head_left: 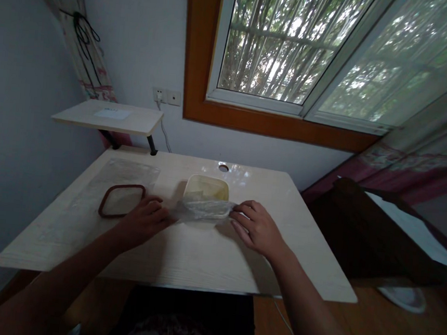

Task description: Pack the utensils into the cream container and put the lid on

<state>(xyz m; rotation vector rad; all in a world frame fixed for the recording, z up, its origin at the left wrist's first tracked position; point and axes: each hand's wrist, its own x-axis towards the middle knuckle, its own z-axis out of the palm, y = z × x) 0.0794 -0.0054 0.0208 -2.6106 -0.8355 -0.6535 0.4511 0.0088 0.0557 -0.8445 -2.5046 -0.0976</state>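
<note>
A crumpled sheet of clear plastic film (206, 209) stretches between my two hands. My left hand (149, 217) pinches its left end, and my right hand (255, 225) grips the right end with the fingers bent. Behind and partly under the film stands a pale yellow plastic container (207, 183), its open top facing up; something pale lies inside, but I cannot make out what. Left of my left hand is a lid with a brown-red rim (105, 201), lying flat on a thin clear plastic sheet (129, 172).
The light wooden desk (218, 266) has a round cable hole (224, 168) near its back edge. A small raised shelf (141, 121) at back left carries a white paper (113, 113). Dark furniture (381, 244) stands to the right, and a window (281, 47) is ahead.
</note>
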